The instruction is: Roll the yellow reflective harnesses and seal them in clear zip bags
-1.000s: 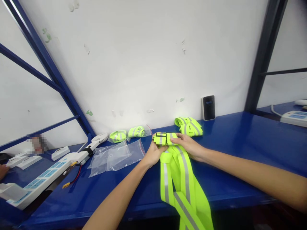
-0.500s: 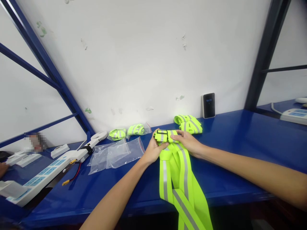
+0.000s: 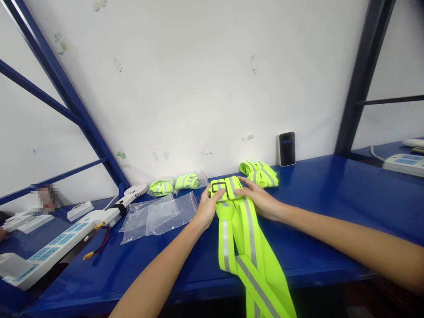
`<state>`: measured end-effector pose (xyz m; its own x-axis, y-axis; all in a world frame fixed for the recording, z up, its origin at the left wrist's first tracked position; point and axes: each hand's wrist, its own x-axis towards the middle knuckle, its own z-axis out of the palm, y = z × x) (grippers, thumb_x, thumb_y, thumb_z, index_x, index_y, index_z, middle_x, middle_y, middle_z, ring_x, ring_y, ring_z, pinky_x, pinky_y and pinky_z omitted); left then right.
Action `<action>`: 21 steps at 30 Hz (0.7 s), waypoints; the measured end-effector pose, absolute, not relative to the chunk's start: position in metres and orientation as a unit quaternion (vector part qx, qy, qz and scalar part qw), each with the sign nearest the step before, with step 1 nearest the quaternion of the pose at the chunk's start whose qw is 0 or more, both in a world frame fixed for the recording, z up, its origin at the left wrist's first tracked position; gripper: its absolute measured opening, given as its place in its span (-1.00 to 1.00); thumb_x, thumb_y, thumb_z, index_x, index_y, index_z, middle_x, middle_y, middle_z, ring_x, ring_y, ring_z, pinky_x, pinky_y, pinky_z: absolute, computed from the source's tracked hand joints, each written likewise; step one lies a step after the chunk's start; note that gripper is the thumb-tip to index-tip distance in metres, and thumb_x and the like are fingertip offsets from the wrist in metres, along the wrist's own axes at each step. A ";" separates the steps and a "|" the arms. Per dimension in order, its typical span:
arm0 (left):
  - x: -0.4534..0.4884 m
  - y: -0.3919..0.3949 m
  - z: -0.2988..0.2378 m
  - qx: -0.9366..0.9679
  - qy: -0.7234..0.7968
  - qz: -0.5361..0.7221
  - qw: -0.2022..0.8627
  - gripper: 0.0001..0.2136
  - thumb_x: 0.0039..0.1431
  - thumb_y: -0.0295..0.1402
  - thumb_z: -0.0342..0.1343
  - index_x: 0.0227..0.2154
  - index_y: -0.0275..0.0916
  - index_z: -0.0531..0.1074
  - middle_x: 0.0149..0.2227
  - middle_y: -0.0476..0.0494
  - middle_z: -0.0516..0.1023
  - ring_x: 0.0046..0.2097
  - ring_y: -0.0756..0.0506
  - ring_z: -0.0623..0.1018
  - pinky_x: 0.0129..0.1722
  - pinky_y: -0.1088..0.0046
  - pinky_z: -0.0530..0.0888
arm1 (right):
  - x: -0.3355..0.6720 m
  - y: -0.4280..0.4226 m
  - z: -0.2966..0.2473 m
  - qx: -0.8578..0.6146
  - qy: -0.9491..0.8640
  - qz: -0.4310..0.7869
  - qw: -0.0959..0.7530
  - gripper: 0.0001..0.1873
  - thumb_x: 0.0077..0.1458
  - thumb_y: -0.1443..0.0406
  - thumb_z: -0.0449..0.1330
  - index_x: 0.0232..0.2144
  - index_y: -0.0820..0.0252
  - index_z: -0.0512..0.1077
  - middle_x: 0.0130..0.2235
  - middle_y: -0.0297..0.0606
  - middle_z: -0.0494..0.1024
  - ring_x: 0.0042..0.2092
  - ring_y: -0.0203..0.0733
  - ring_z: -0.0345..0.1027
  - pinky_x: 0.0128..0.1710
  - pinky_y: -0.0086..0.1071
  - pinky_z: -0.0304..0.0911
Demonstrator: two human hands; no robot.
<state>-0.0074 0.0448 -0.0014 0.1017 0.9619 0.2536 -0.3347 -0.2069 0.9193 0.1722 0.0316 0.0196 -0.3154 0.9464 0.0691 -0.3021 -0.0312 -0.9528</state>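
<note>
A neon yellow reflective vest (image 3: pixel 245 247) with grey stripes lies on the blue table (image 3: pixel 331 207), its long straps hanging over the front edge. Its far end is folded into a small bundle with a black buckle on top. My left hand (image 3: pixel 207 208) grips the left side of that bundle, thumb on top. My right hand (image 3: pixel 260 198) presses on its right side with fingers curled over the fabric.
Clear zip bags (image 3: pixel 159 214) lie left of my hands. Two bagged folded vests (image 3: pixel 175 184) sit by the wall and a loose folded vest (image 3: pixel 261 173) lies behind my right hand. A black device (image 3: pixel 286 149) leans on the wall. White power strips (image 3: pixel 62 243) and a small fan (image 3: pixel 136 190) lie at left.
Both hands stay on the folded end of the vest and have shifted it slightly toward the wall. The bundle has turned so the buckle faces up more.
</note>
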 end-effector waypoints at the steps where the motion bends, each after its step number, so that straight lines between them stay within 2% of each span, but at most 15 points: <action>1: -0.009 0.046 0.000 0.488 0.312 0.616 0.534 -0.60 -0.03 -0.23 0.32 -0.11 -0.22 0.45 -0.13 -0.16 0.60 -0.12 -0.17 0.59 -0.06 0.29 0.46 | 0.172 0.031 0.020 -0.324 -0.482 0.649 0.491 -0.42 0.02 0.27 0.29 0.09 0.02 0.24 -0.16 -0.26 0.57 -0.20 -0.12 0.50 -0.18 -0.25 0.41; 5: -0.018 0.052 0.005 0.444 0.326 0.690 0.469 -0.58 -0.04 -0.19 0.31 -0.11 -0.23 0.46 -0.12 -0.16 0.59 -0.09 -0.17 0.57 -0.06 0.32 0.46 | 0.174 0.033 0.020 -0.303 -0.469 0.661 0.502 -0.75 0.00 0.27 0.28 -0.22 0.06 0.38 -0.28 -0.36 0.54 -0.27 -0.22 0.45 -0.29 -0.37 0.36; 7: -0.021 0.053 0.008 0.441 0.331 0.700 0.454 -0.56 -0.04 -0.16 0.30 -0.09 -0.23 0.45 -0.11 -0.17 0.59 -0.09 -0.17 0.57 -0.08 0.32 0.46 | 0.174 0.033 0.019 -0.292 -0.485 0.660 0.494 -0.83 -0.01 0.27 0.30 -0.34 0.11 0.39 -0.33 -0.38 0.50 -0.30 -0.27 0.42 -0.31 -0.43 0.32; 15: -0.018 0.048 0.009 0.478 0.355 0.677 0.433 -0.54 0.00 -0.16 0.28 -0.04 -0.22 0.43 -0.10 -0.18 0.59 -0.06 -0.20 0.56 -0.08 0.30 0.46 | 0.175 0.033 0.015 -0.303 -0.544 0.624 0.471 -0.81 -0.03 0.21 0.33 -0.37 0.15 0.43 -0.40 -0.43 0.45 -0.37 -0.33 0.33 -0.35 -0.45 0.25; 21: -0.014 0.043 0.010 0.507 0.349 0.667 0.420 -0.58 0.02 -0.18 0.28 -0.05 -0.18 0.44 -0.06 -0.13 0.58 0.02 -0.19 0.52 0.06 0.32 0.39 | 0.175 0.032 0.017 -0.291 -0.549 0.625 0.472 -0.77 -0.09 0.19 0.36 -0.38 0.15 0.45 -0.41 -0.43 0.48 -0.39 -0.30 0.34 -0.37 -0.43 0.23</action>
<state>-0.0135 0.0425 0.0098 -0.1334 0.9138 0.3836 -0.2062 -0.4041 0.8911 0.1749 0.0318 0.0174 -0.3860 0.9094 0.1550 -0.2709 0.0488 -0.9614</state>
